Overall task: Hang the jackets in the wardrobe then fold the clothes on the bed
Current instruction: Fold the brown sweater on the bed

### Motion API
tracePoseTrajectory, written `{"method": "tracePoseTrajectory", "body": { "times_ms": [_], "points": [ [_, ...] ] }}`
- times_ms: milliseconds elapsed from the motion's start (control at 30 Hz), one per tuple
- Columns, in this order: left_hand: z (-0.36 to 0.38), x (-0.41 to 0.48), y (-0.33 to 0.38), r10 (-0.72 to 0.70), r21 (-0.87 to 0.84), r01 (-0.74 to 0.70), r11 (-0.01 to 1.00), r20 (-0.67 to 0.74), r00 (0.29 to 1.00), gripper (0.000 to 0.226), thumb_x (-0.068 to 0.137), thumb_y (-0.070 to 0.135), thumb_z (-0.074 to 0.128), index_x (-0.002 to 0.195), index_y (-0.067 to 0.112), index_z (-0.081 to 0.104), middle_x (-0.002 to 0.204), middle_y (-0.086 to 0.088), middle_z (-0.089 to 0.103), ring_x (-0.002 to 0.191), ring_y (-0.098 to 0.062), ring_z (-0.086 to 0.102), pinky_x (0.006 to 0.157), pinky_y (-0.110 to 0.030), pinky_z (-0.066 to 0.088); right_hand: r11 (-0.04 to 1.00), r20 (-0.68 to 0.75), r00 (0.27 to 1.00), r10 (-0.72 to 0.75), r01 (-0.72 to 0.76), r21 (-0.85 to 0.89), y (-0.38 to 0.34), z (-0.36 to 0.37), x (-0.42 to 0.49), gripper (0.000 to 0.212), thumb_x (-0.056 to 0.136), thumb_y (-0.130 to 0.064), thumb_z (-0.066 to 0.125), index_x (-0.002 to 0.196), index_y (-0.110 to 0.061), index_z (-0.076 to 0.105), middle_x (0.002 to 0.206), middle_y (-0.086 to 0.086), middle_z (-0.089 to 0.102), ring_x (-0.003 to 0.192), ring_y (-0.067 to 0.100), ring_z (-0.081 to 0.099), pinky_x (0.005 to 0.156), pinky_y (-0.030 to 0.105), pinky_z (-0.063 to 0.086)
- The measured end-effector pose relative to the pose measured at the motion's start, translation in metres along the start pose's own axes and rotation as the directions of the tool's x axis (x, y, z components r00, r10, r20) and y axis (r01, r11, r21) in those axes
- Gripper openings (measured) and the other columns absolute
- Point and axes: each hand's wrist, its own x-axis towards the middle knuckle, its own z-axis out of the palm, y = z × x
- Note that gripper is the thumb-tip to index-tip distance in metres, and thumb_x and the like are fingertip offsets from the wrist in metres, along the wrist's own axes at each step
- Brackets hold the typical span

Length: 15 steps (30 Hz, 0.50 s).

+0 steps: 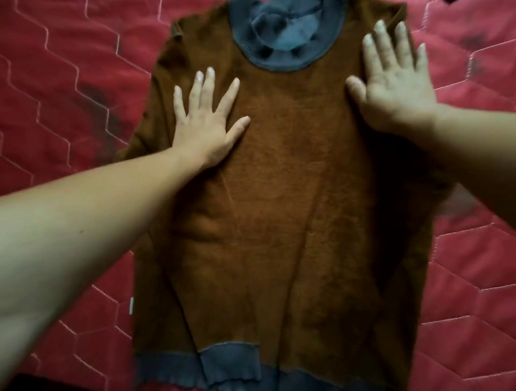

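A brown fleecy sweater with a grey-blue ribbed collar and grey-blue hem lies spread flat on the bed, collar away from me. My left hand lies flat on its left chest area, fingers spread and straight. My right hand lies flat on the right shoulder area, fingers straight and pointing away. Both sleeves appear folded in over the body; a grey-blue cuff lies near the hem.
The bed is covered by a red quilted bedspread with pale hexagon stitching, showing on both sides of the sweater. A dark object sits at the top right corner.
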Motion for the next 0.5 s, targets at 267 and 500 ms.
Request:
{"method": "tracePoseTrajectory", "body": {
  "times_ms": [267, 500],
  "points": [
    [-0.01, -0.026, 0.0, 0.121, -0.038, -0.118, 0.992, 0.072, 0.99, 0.073, 0.098, 0.07, 0.019, 0.159, 0.035, -0.003, 0.167, -0.014, -0.014, 0.154, -0.029, -0.014, 0.12, -0.062, -0.005, 0.998, 0.038, 0.999, 0.006, -0.004, -0.064, -0.02, -0.014, -0.019, 0.08, 0.099, -0.064, 0.012, 0.161, -0.013, 0.009, 0.169, 0.011, -0.01, 0.155, 0.031, -0.012, 0.122, 0.061, 0.0],
    [0.01, -0.076, 0.001, 0.176, 0.064, -0.18, 0.981, 0.073, 0.982, 0.074, 0.097, 0.07, 0.009, 0.159, 0.034, -0.007, 0.166, -0.013, -0.017, 0.154, -0.028, -0.018, 0.123, -0.058, 0.0, 0.998, 0.111, 0.992, 0.064, -0.063, -0.017, -0.038, 0.005, -0.051, 0.085, 0.095, -0.076, 0.012, 0.161, -0.023, -0.001, 0.168, 0.007, -0.017, 0.153, 0.032, -0.02, 0.121, 0.057, -0.01]
  ]
}}
